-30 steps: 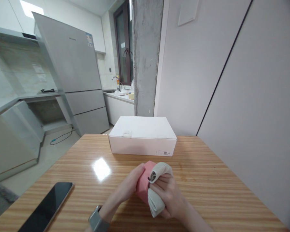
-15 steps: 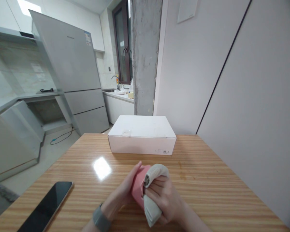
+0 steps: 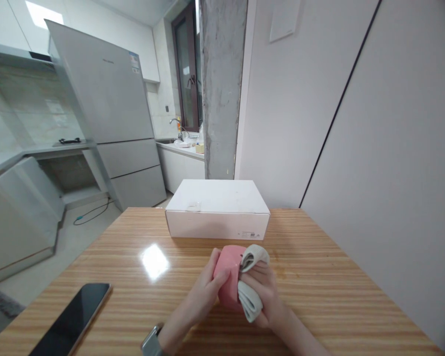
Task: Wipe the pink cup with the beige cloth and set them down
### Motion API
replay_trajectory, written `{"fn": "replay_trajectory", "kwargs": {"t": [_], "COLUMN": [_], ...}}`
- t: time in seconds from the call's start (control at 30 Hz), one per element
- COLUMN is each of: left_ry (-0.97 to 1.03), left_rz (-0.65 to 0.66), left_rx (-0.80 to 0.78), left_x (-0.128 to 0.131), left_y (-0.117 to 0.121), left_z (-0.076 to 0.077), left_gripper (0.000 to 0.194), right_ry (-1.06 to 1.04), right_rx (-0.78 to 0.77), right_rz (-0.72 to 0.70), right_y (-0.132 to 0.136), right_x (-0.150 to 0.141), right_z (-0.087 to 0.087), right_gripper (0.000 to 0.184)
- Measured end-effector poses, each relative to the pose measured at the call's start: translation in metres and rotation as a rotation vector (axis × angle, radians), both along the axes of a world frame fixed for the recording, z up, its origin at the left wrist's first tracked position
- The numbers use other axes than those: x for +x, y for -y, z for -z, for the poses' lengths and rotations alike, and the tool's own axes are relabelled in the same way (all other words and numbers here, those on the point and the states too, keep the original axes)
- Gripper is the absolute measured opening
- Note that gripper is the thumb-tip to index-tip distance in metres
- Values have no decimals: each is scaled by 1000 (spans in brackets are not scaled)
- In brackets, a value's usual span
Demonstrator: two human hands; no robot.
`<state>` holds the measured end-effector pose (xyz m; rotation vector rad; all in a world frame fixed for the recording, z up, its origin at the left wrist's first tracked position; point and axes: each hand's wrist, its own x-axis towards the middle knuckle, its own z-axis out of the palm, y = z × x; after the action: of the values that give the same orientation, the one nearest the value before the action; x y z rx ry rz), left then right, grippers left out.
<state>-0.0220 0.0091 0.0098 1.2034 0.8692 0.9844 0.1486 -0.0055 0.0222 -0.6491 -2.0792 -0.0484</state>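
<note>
Both my hands meet just above the wooden table, in front of a closed white box. My left hand is wrapped round the left side of a pink object. My right hand is closed on a folded grey-white cloth and presses it against the pink object's right side. I cannot tell what the pink object is. A grey watch sits on my left wrist.
A black phone lies face up near the table's left front corner. A white wall runs along the table's right side. Behind the box stands a concrete pillar, with a grey fridge and kitchen counter beyond.
My hands, with the pink object and the cloth, have moved slightly farther from me and to the right. The cloth has shifted on the pink object.
</note>
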Motion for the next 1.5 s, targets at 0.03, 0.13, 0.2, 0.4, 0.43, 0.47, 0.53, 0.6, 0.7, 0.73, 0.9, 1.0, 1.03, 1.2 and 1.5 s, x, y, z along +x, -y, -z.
{"fn": "replay_trajectory", "kwargs": {"t": [0.03, 0.13, 0.2, 0.4, 0.43, 0.47, 0.53, 0.6, 0.7, 0.73, 0.9, 1.0, 1.03, 1.2, 1.5], "left_ry": [33, 247, 405, 461, 446, 431, 397, 349, 194, 115, -249, -295, -276, 13, 29], "left_rz": [13, 144, 224, 232, 233, 227, 188, 135, 68, 54, 48, 5, 4, 162, 57], "left_rx": [-18, -137, -233, -421, -444, -458, -448, -410, -278, -195, 288, 335, 307, 51, -94], "left_x": [3, 10, 12, 5, 4, 3, 3, 3, 1, -1, -14, -15, -13, 3, -10], "left_y": [1, 3, 1, -7, -8, -8, -8, -8, -9, -10, -9, -4, -2, 2, -15], "left_z": [1, 0, -3, -7, -7, -7, -7, -10, -14, -15, -18, -18, -18, -14, -6], "left_gripper": [65, 68, 61, 50, 48, 46, 40, 37, 39, 39, 40, 41, 42, 41, 50], "right_ry": [-13, -28, -6, 117, 120, 115, 90, 55, 47, 51, 58, 25, 8, -4, 167], "right_rx": [-20, -7, 21, 178, 190, 196, 184, 141, 44, 27, -3, 1, -17, -69, 263], "right_rz": [18, 48, 32, -90, -89, -87, -85, -85, -72, -67, -67, -46, -22, 87, -72], "right_y": [-1, -2, -2, 5, 5, 6, 5, 5, 5, 5, 3, 1, 1, -2, 4], "right_x": [2, 5, 3, -11, -13, -13, -13, -11, -8, -7, -3, -1, 1, 9, -7], "right_z": [0, 1, 1, 1, 1, 1, 2, 3, 5, 7, 13, 10, 7, -2, 6], "right_gripper": [24, 24, 24, 31, 31, 31, 33, 33, 31, 30, 32, 31, 30, 21, 24]}}
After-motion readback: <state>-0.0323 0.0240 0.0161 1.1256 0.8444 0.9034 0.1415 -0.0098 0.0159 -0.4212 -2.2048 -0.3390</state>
